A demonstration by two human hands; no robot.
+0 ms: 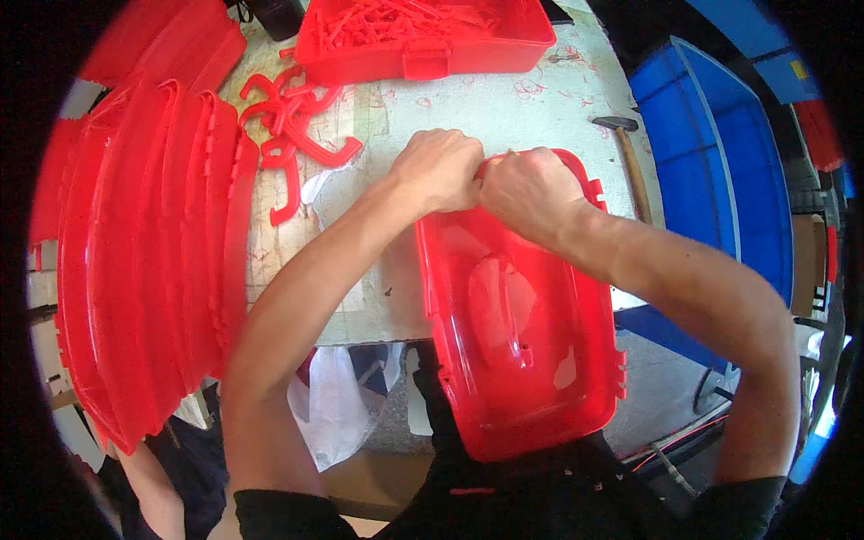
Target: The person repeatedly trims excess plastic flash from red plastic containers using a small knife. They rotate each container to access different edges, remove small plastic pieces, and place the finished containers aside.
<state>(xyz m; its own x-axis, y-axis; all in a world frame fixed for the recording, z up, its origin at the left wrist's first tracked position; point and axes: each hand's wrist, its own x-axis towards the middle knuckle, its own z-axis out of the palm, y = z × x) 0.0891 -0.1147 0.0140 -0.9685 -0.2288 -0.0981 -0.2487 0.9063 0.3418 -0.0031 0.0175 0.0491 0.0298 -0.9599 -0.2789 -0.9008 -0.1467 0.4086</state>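
Note:
A shallow, glossy red plastic lid (576, 360) lies lengthwise before me, with its far end on the table and its near end over my lap. Along its side edges run small hinge-like tabs, and a long raised oval marks its middle. My left hand (441, 171) is closed at the lid's far left corner, apparently gripping the rim. Right beside it, my right hand (533, 191) makes a fist over the far edge. Its fingertips are hidden, so whatever it holds does not show. Both hands nearly touch.
Several red handles (292, 130) lie left on the worn table (387, 297). Behind stands a red box (360, 65) of small red parts. A tall stack of red shells (153, 261) is at left, with another person's arm (148, 486) below. A hammer (633, 166) and blue crate (684, 180) are right.

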